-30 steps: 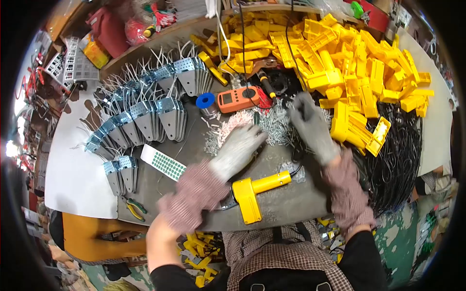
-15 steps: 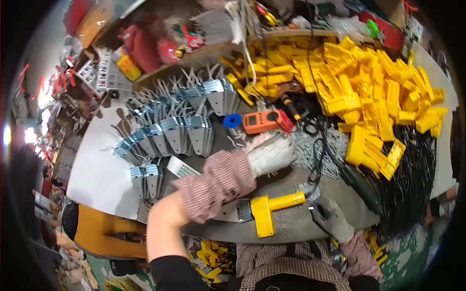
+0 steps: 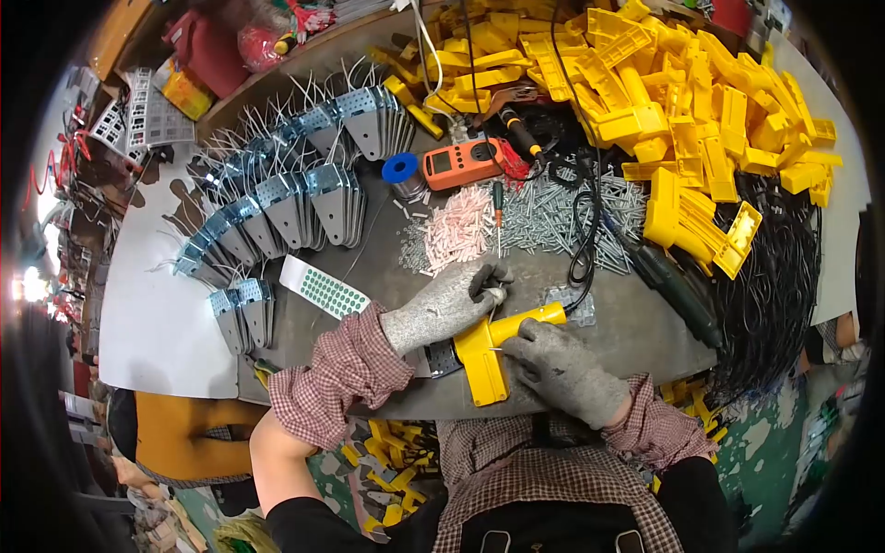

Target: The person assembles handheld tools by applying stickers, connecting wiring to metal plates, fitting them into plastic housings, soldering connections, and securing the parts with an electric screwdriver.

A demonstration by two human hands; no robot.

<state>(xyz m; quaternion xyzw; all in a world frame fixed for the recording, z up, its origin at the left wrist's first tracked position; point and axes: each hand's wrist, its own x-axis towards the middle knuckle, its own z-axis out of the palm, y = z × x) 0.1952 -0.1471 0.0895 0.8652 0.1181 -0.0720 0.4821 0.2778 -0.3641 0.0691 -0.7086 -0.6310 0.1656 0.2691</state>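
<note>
A yellow T-shaped housing (image 3: 484,373) lies at the table's front edge, a black cable running from its handle end. My left hand (image 3: 442,309), in a grey glove, is just above its left end, fingers pinched round something small and whitish that I cannot make out. At the housing's right side is my gloved right hand (image 3: 562,373), fingers closed; a thin silvery tip shows at the fingertips. Beyond the hands are pink sleeves (image 3: 459,226), a heap of screws (image 3: 572,217) and a thin screwdriver (image 3: 499,207).
Metal brackets with white wires (image 3: 277,198) stand at the left near a green-dotted sheet (image 3: 323,288). An orange meter (image 3: 461,164) and blue-rimmed spool (image 3: 400,168) lie behind. Yellow housings (image 3: 682,101), black cables (image 3: 765,286) and a dark green power tool (image 3: 668,281) are at the right.
My left hand has come back from the small-parts piles to the yellow housing. My right hand has moved from the front edge leftward to the housing. The camera view has also shifted.
</note>
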